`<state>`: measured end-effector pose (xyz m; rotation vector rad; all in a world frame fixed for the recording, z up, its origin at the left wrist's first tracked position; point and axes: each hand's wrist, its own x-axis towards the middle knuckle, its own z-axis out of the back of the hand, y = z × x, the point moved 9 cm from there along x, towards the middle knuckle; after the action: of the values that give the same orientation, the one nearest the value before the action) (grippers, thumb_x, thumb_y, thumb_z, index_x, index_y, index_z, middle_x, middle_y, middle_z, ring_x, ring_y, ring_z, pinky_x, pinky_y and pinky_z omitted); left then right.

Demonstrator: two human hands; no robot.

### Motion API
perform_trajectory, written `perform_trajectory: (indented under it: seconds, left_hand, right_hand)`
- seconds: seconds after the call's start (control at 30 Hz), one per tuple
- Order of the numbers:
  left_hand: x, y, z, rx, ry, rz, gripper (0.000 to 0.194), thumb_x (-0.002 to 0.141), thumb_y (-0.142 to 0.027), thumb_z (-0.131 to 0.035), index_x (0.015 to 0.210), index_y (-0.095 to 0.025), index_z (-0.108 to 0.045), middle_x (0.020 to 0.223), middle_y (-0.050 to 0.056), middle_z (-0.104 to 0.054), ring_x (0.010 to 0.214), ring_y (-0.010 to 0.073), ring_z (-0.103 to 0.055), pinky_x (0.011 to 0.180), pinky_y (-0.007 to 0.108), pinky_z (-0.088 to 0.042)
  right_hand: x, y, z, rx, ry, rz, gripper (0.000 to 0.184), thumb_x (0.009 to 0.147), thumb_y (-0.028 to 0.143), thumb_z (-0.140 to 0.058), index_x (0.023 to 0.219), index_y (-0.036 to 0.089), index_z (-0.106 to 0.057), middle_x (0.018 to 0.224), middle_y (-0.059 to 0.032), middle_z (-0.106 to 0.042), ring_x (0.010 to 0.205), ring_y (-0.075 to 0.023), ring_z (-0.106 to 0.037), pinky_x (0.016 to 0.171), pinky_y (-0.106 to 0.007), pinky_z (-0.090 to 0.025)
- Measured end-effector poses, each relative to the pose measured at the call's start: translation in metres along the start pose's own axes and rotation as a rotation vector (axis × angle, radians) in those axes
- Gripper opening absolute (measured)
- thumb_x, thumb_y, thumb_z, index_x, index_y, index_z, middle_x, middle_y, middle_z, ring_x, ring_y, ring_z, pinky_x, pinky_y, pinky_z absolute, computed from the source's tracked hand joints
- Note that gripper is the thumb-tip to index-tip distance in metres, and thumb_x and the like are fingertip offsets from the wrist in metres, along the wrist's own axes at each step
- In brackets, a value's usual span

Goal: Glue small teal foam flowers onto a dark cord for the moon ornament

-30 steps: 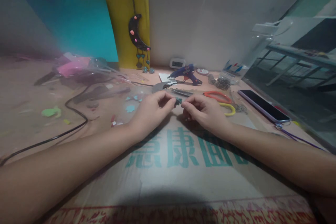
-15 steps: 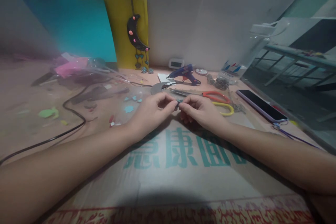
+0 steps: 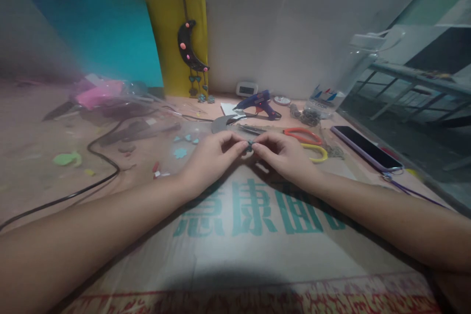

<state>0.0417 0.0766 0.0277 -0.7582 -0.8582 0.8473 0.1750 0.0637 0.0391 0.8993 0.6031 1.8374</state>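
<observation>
Between my fingertips is a small dark teal piece [image 3: 249, 146], mostly covered, so its exact kind does not show. My left hand [image 3: 221, 154] pinches its left side with thumb and forefinger. From the other side my right hand [image 3: 281, 154] pinches it too. Both hands are just above a cardboard sheet [image 3: 235, 255] printed with green characters. Close beyond them lie a grey crescent [image 3: 222, 124], scissors with red handles [image 3: 303, 135] and a yellow-handled tool [image 3: 316, 153]. Left of my left hand rest light-blue cutouts, among them a flower shape [image 3: 180, 153].
A blue glue gun [image 3: 261, 103] lies at the back, before a small white display device [image 3: 247, 89]. A decorated black crescent [image 3: 187, 46] hangs against a yellow board [image 3: 169, 49]. To the right is a phone [image 3: 366, 148]; a black cable [image 3: 106, 176] crosses the left side.
My fingers have shifted slightly around the small piece, and more of its teal surface shows between them. The things on the table have stayed where they were.
</observation>
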Motion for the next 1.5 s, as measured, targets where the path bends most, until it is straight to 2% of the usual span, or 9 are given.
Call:
perform_trajectory:
  seconds: [0.17,0.3,0.47,0.6,0.73,0.97,1.1,1.27,1.5]
  left_hand:
    - [0.0009,0.0014,-0.0022,-0.025,0.015,-0.001,0.021,0.092,-0.031,-0.054,0.093,-0.019,-0.07,0.087,0.002,-0.073,0.079,0.0159,-0.065,0.075,0.026,-0.049]
    - [0.0008,-0.0018,-0.0008,0.02,-0.006,-0.014,0.016,0.088,-0.031,-0.06,0.089,-0.018,-0.07,0.086,0.002,-0.073,0.08,0.0163,-0.065,0.075,0.027,-0.05]
    - [0.0006,-0.0036,-0.0018,0.047,-0.001,-0.022,0.014,0.087,-0.028,-0.06,0.086,-0.018,-0.068,0.084,0.001,-0.072,0.079,0.0153,-0.064,0.073,0.026,-0.049]
    - [0.0006,-0.0005,0.0006,-0.006,-0.042,-0.019,0.015,0.087,-0.027,-0.06,0.099,-0.017,-0.063,0.092,0.002,-0.07,0.082,0.0144,-0.065,0.075,0.026,-0.05]
    - [0.0003,-0.0008,0.001,-0.018,-0.057,-0.048,0.018,0.087,-0.025,-0.06,0.103,-0.018,-0.059,0.097,0.003,-0.068,0.084,0.014,-0.065,0.076,0.026,-0.05]
    - [-0.0011,-0.0047,-0.0008,0.01,-0.027,-0.101,0.012,0.089,-0.025,-0.058,0.097,-0.019,-0.063,0.091,0.001,-0.068,0.081,0.0129,-0.063,0.073,0.024,-0.05]
    - [-0.0016,-0.0047,-0.0011,0.008,-0.025,-0.109,0.013,0.089,-0.026,-0.059,0.099,-0.019,-0.064,0.092,0.001,-0.069,0.083,0.0135,-0.064,0.073,0.024,-0.051]
    - [-0.0006,-0.0003,0.0002,-0.046,-0.035,-0.048,0.023,0.088,-0.027,-0.061,0.108,-0.018,-0.063,0.101,0.004,-0.071,0.085,0.0155,-0.067,0.076,0.027,-0.053]
    - [-0.0006,-0.0057,-0.0006,-0.02,-0.002,-0.055,0.019,0.091,-0.032,-0.057,0.093,-0.018,-0.07,0.088,0.001,-0.073,0.082,0.0147,-0.065,0.076,0.025,-0.05]
  right_hand:
    - [-0.0008,-0.0015,0.0011,0.028,-0.017,-0.011,0.021,0.089,0.033,-0.057,0.076,0.017,-0.061,0.064,0.0012,-0.065,0.054,-0.0103,-0.055,0.052,-0.022,-0.041]
    - [-0.0016,-0.0003,0.0007,0.024,-0.029,0.005,0.022,0.09,0.033,-0.057,0.075,0.018,-0.06,0.063,0.0019,-0.063,0.053,-0.0098,-0.053,0.052,-0.022,-0.04]
    - [-0.002,-0.0005,-0.0012,0.032,-0.011,0.008,0.023,0.091,0.033,-0.056,0.074,0.018,-0.059,0.062,0.0023,-0.062,0.054,-0.0096,-0.054,0.052,-0.022,-0.041]
    - [-0.0022,-0.0006,-0.0034,0.056,0.015,0.003,0.025,0.094,0.035,-0.052,0.076,0.019,-0.059,0.059,0.0029,-0.06,0.054,-0.0104,-0.055,0.053,-0.023,-0.042]
    - [-0.0025,0.0011,-0.0038,0.063,0.011,0.012,0.021,0.093,0.032,-0.052,0.08,0.019,-0.06,0.061,0.0026,-0.062,0.056,-0.0108,-0.057,0.055,-0.023,-0.043]
    - [-0.0018,0.004,-0.0011,-0.007,-0.007,0.065,0.015,0.091,0.027,-0.055,0.082,0.017,-0.062,0.069,0.0007,-0.067,0.059,-0.0107,-0.059,0.055,-0.021,-0.043]
    - [-0.0014,0.0013,-0.002,0.01,-0.006,0.05,0.015,0.09,0.028,-0.056,0.083,0.017,-0.062,0.066,0.0012,-0.066,0.056,-0.0101,-0.057,0.052,-0.021,-0.041]
    - [-0.0017,0.003,-0.0014,0.003,-0.028,0.087,0.015,0.09,0.028,-0.057,0.083,0.017,-0.062,0.068,0.0016,-0.065,0.055,-0.0091,-0.055,0.052,-0.02,-0.041]
    - [-0.0019,0.0078,0.0031,-0.094,-0.068,0.159,0.014,0.089,0.026,-0.057,0.083,0.017,-0.063,0.069,0.0009,-0.066,0.059,-0.0099,-0.057,0.054,-0.02,-0.042]
